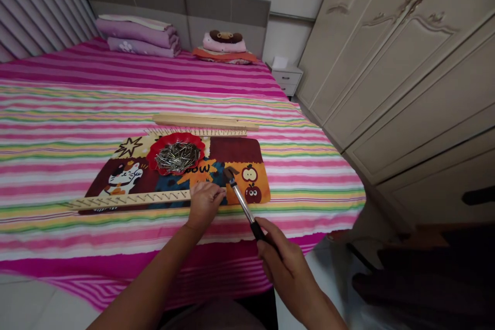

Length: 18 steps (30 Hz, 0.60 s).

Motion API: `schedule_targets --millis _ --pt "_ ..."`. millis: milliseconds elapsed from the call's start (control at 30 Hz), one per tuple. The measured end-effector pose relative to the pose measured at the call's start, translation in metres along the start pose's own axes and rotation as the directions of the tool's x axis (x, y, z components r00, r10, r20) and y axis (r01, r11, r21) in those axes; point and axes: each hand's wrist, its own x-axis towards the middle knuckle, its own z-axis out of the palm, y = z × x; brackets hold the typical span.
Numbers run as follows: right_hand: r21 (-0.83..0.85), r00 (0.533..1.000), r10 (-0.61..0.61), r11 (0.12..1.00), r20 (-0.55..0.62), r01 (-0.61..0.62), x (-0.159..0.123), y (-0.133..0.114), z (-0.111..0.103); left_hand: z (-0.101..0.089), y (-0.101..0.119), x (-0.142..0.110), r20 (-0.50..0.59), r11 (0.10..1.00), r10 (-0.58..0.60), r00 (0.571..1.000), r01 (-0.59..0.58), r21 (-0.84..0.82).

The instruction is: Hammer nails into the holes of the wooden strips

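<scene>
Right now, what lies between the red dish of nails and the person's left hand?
In the head view, only the printed mat lies between the red dish of nails and the left hand. The near wooden strip ends at that hand.

Wooden strips: three (pixel 131 199) (pixel 197 132) (pixel 204 120). Hammer (pixel 242 201): one. Red dish (pixel 177 152): one. Mat (pixel 235 152): one.

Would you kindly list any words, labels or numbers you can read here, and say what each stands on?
"OW": the end of a dark-lettered word on the cartoon mat, below the red dish of nails; the dish hides its first letters.
Nothing else is readable; the wooden strip's marks show no legible numbers.
</scene>
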Motion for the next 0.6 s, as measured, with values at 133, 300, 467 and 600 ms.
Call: schedule_targets --millis 133,300,467,600 --pt "-0.072 0.998 -0.049 0.996 0.036 0.051 0.001 0.000 0.000 0.000 0.000 0.001 0.003 1.000 0.002 1.000 -0.002 0.013" --pt "-0.066 0.999 -0.002 0.998 0.045 0.005 0.002 0.008 0.006 0.000 -0.002 0.002 0.005 1.000 0.009 1.000 -0.009 0.011" --pt "-0.211 0.973 -0.162 0.969 -0.167 0.125 0.008 0.011 -0.002 -0.001 -0.002 0.003 0.030 1.000 -0.017 0.999 0.016 0.016" --pt "-0.484 0.915 -0.271 0.869 -0.299 0.099 0.045 0.035 -0.023 -0.002 0.001 0.003 0.079 0.998 -0.059 0.995 0.056 0.036"
